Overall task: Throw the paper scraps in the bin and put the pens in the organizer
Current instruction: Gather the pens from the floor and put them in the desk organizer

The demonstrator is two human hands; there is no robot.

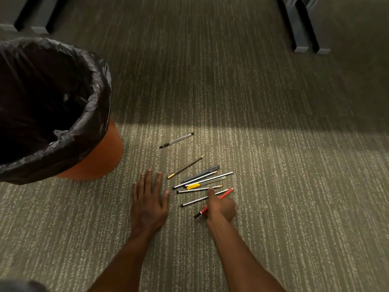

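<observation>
Several pens and pencils lie loose on the carpet. A clear pen with a black cap [176, 140] lies apart at the top, a black-and-yellow pencil [185, 167] below it, then a bunch with a grey pen [201, 174] and a yellow-capped pen [193, 186]. My left hand [149, 200] rests flat on the carpet, fingers spread, just left of the bunch. My right hand [221, 205] lies over a red pen [227, 192], index finger stretched onto a white pencil [197, 189]; whether it grips the red pen is unclear. No paper scraps or organizer show.
An orange bin [99, 163] lined with a black bag [52, 98] stands at the left, close to my left hand. Dark furniture legs [303, 28] stand at the top right and others [37, 17] at the top left. Striped carpet covers the floor.
</observation>
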